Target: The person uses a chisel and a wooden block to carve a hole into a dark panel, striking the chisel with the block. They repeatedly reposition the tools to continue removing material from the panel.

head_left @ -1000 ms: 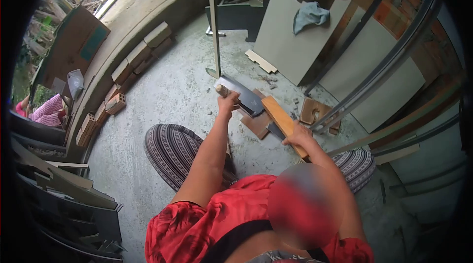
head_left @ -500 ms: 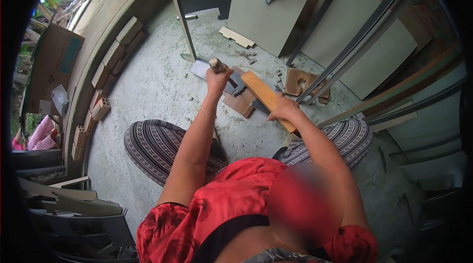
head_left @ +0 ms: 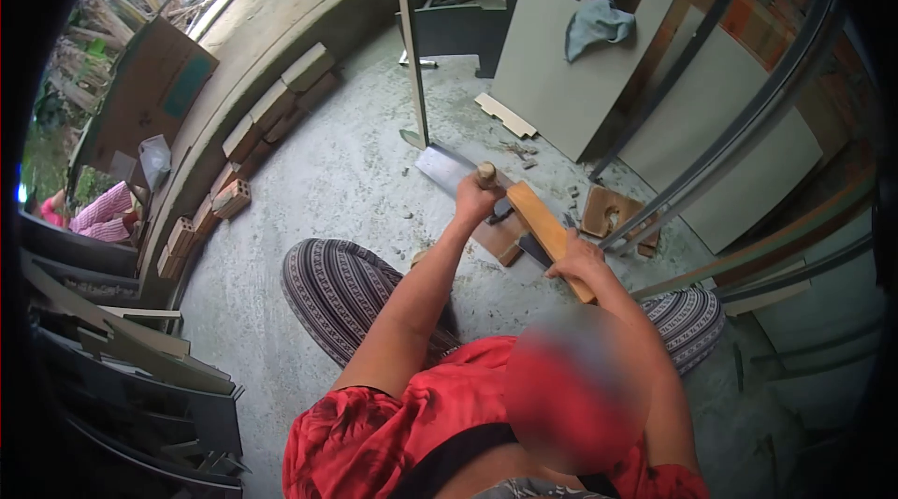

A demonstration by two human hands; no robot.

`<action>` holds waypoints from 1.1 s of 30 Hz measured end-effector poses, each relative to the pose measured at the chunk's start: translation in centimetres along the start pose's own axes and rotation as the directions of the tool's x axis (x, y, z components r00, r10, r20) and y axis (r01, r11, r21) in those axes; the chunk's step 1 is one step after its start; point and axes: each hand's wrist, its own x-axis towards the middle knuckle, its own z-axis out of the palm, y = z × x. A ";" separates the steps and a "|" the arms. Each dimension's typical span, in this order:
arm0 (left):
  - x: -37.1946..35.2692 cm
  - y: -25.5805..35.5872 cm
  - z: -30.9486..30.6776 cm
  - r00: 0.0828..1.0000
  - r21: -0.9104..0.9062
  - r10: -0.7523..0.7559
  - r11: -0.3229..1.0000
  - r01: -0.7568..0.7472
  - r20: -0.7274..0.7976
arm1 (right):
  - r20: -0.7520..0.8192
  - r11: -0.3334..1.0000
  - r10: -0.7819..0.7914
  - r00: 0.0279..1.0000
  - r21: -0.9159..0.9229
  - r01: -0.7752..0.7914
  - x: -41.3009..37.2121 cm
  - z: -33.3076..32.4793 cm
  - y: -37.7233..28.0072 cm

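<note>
My left hand (head_left: 475, 200) is closed around the pale wooden handle (head_left: 485, 175) of a hammer-like tool. Its dark metal end points down at a brown wooden board (head_left: 501, 241) on the floor, partly hidden by the hand. My right hand (head_left: 580, 261) grips a long orange-brown wooden block (head_left: 544, 226) near its lower end. The block slants across the board's right side, over a dark flat piece (head_left: 534, 250). A flat grey metal strip (head_left: 443, 166) lies beyond my left hand, touching or close to the board.
A wooden piece with a hole (head_left: 599, 210) lies right of the block. Long metal frame bars (head_left: 711, 139) lean in from the right. Pale panels (head_left: 552, 59) stand behind, one with a blue-grey cloth (head_left: 600, 27). Bricks (head_left: 231, 199) line the left ledge.
The camera view has shifted, so the scene sits farther right and lower. My left hand has moved down with the tool, closer to the block. The right hand keeps its grip.
</note>
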 end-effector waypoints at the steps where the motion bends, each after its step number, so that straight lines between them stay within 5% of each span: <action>1: -0.2 0.4 -0.1 1.000 0.024 0.004 1.000 -0.004 0.007 | -0.023 1.000 -0.013 1.000 -0.002 0.013 0.3 0.3 0.2; 6: -0.2 0.9 0.4 0.999 0.012 0.020 1.000 -0.020 0.047 | 0.039 0.998 0.046 0.998 -0.037 -0.045 -0.2 -0.1 0.1; 12: 0.0 1.1 -0.2 1.000 -0.059 0.006 0.998 -0.005 0.022 | -0.136 0.990 0.024 0.990 0.140 -0.005 -1.2 -1.9 -0.5; 15: -0.4 1.3 -0.5 0.999 -0.051 -0.044 0.998 0.043 -0.016 | -0.362 0.776 -0.143 0.921 0.537 0.332 -4.5 -5.5 -2.2; 16: -0.6 1.5 -0.6 0.998 -0.060 -0.053 0.997 0.051 -0.029 | -0.354 0.782 -0.154 0.922 0.527 0.333 -6.4 -7.2 -3.2; 18: -0.6 1.8 -0.2 0.998 0.016 -0.053 0.998 0.053 0.039 | -0.720 0.531 -0.224 0.657 0.475 0.702 -9.2 -9.5 -4.8; 21: -1.0 2.0 0.5 0.999 0.093 -0.032 0.995 0.028 0.039 | -0.829 0.369 -0.197 0.524 0.433 0.823 -10.3 -9.2 -5.0; 24: -0.9 2.3 0.4 0.998 0.081 -0.039 0.996 0.035 0.044 | -0.818 0.487 -0.297 0.492 0.314 0.815 -9.8 -7.6 -4.9; 26: -1.0 2.3 0.2 0.996 0.047 -0.065 0.997 0.063 0.060 | -0.375 0.902 -0.272 0.886 0.221 0.371 -7.4 -6.9 -3.8; 29: -0.8 1.8 0.6 1.000 0.014 -0.001 1.000 0.001 0.022 | -0.346 0.862 -0.218 0.913 0.371 0.346 -6.5 -6.7 -2.8; 33: 0.2 0.4 0.5 0.995 0.072 -0.069 0.995 0.064 0.069 | -0.622 0.563 -0.363 0.694 0.447 0.695 -10.6 -9.9 -4.0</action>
